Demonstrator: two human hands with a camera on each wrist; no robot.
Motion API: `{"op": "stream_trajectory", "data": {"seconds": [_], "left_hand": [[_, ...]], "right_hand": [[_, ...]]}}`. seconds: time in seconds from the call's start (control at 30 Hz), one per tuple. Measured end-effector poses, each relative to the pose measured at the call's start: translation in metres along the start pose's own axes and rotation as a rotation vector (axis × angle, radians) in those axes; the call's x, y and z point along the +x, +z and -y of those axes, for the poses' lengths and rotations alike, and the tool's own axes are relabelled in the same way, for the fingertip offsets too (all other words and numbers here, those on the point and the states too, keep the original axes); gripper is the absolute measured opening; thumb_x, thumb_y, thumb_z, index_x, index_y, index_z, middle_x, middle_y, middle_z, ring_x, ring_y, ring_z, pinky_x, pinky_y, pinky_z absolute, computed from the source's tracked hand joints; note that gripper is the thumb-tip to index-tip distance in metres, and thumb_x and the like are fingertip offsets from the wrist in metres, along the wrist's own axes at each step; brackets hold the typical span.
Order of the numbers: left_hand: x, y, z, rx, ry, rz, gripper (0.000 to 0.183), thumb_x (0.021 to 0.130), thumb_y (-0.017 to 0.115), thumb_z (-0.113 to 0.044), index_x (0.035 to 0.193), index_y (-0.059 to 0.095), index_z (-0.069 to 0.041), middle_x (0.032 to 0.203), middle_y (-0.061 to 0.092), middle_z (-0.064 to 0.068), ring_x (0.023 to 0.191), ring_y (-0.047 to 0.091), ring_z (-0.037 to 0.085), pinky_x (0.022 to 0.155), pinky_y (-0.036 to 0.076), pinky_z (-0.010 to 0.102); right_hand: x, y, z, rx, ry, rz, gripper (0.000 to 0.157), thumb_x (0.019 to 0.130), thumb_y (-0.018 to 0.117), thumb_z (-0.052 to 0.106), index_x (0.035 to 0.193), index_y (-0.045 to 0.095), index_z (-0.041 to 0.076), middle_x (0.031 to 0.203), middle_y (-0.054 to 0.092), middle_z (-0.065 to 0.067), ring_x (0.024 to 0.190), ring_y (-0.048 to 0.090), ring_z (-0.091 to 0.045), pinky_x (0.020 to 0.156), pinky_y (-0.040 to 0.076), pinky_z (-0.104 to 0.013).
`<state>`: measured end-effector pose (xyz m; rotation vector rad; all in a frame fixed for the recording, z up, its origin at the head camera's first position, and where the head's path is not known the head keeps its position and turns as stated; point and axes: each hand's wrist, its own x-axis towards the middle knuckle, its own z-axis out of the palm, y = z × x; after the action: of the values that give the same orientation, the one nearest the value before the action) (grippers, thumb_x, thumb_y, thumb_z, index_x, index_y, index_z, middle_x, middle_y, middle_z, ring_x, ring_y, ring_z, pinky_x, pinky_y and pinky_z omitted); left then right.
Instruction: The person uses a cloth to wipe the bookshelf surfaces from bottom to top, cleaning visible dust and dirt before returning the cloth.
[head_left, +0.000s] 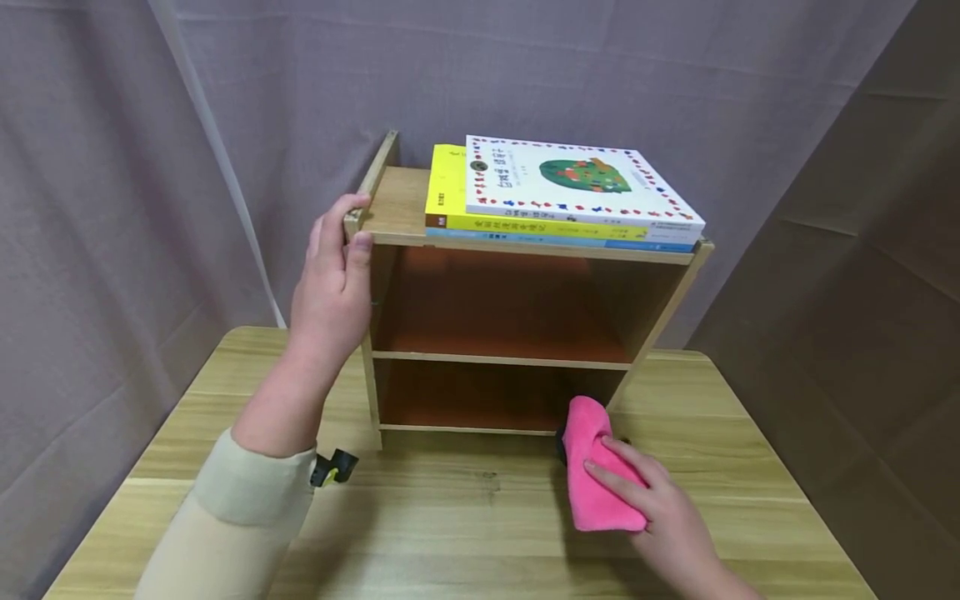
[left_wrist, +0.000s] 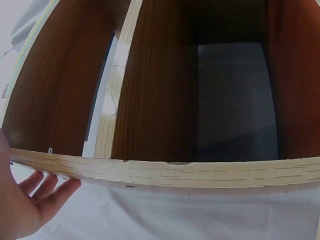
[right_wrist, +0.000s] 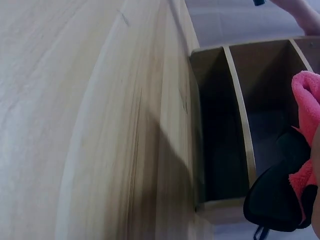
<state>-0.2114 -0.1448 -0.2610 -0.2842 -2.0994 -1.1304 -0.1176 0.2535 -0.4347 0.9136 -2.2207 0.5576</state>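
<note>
A small wooden shelf point(head_left: 502, 363) stands upright on the table, its open compartments facing me. My left hand point(head_left: 333, 283) grips the upper left corner of its side panel; in the left wrist view the fingers point(left_wrist: 56, 194) lie along the panel's outer face. At the lower right front of the shelf, my right hand point(head_left: 660, 504) holds a pink cloth point(head_left: 600, 475). A black item point(right_wrist: 274, 199), its kind unclear, shows against the cloth in the right wrist view. Most of the right hand is out of that view.
Several books lie stacked on the shelf's top, a white picture book point(head_left: 577, 179) above a yellow book point(head_left: 446, 187). A small black device point(head_left: 335, 468) sits at the left cuff. The wooden table point(head_left: 465, 533) extends towards me, with grey curtains point(head_left: 315, 75) behind.
</note>
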Motion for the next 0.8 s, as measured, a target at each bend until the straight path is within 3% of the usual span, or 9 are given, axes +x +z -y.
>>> {"op": "stream_trajectory", "data": {"seconds": [0.2, 0.3, 0.37, 0.5, 0.53, 0.8], "left_hand": [[-0.001, -0.001, 0.001, 0.012, -0.005, -0.002, 0.046, 0.105, 0.031, -0.053, 0.145, 0.039, -0.034, 0.132, 0.045, 0.008, 0.1, 0.048, 0.025, 0.064, 0.04, 0.045], [-0.001, -0.001, 0.002, 0.011, -0.007, 0.001, 0.046, 0.104, 0.031, -0.054, 0.146, 0.038, -0.034, 0.135, 0.044, 0.007, 0.1, 0.048, 0.025, 0.064, 0.04, 0.045], [-0.001, 0.0, 0.001, 0.011, -0.007, 0.002, 0.046, 0.104, 0.031, -0.054, 0.146, 0.038, -0.035, 0.135, 0.044, 0.007, 0.1, 0.048, 0.025, 0.064, 0.04, 0.045], [-0.001, 0.001, 0.001, 0.006, -0.006, 0.004, 0.046, 0.104, 0.031, -0.054, 0.145, 0.038, -0.035, 0.133, 0.044, 0.007, 0.1, 0.048, 0.025, 0.064, 0.039, 0.045], [-0.001, 0.001, 0.001, 0.005, -0.005, 0.005, 0.046, 0.104, 0.031, -0.054, 0.145, 0.038, -0.035, 0.133, 0.045, 0.007, 0.1, 0.048, 0.025, 0.065, 0.039, 0.045], [0.0, 0.001, 0.001, 0.007, -0.005, 0.008, 0.046, 0.104, 0.031, -0.054, 0.146, 0.038, -0.035, 0.128, 0.045, 0.008, 0.098, 0.047, 0.025, 0.064, 0.038, 0.044]], "right_hand": [[-0.009, -0.011, -0.008, -0.003, 0.05, -0.01, 0.049, 0.104, 0.036, 0.043, 0.118, 0.074, 0.017, 0.133, 0.059, -0.013, 0.13, 0.043, -0.006, 0.102, 0.03, -0.006], [-0.015, -0.018, -0.014, 0.003, 0.093, -0.007, 0.039, 0.101, 0.044, 0.032, 0.119, 0.074, 0.014, 0.133, 0.058, -0.014, 0.134, 0.039, -0.001, 0.102, 0.03, -0.006], [-0.018, -0.022, -0.017, 0.015, 0.129, -0.005, 0.033, 0.092, 0.054, 0.015, 0.119, 0.073, 0.013, 0.134, 0.057, -0.015, 0.134, 0.037, 0.001, 0.102, 0.031, -0.006], [-0.024, -0.027, -0.023, 0.041, 0.2, -0.033, 0.066, 0.062, 0.061, -0.018, 0.119, 0.073, 0.012, 0.136, 0.056, -0.014, 0.133, 0.037, 0.002, 0.103, 0.032, -0.007], [-0.025, -0.028, -0.024, 0.046, 0.216, -0.049, 0.069, 0.06, 0.06, -0.021, 0.119, 0.073, 0.012, 0.136, 0.056, -0.013, 0.133, 0.037, 0.002, 0.103, 0.032, -0.008], [-0.028, -0.029, -0.027, 0.095, 0.368, -0.17, 0.066, 0.065, 0.055, -0.031, 0.118, 0.072, 0.004, 0.135, 0.058, -0.009, 0.13, 0.042, 0.001, 0.102, 0.034, -0.008]]}}
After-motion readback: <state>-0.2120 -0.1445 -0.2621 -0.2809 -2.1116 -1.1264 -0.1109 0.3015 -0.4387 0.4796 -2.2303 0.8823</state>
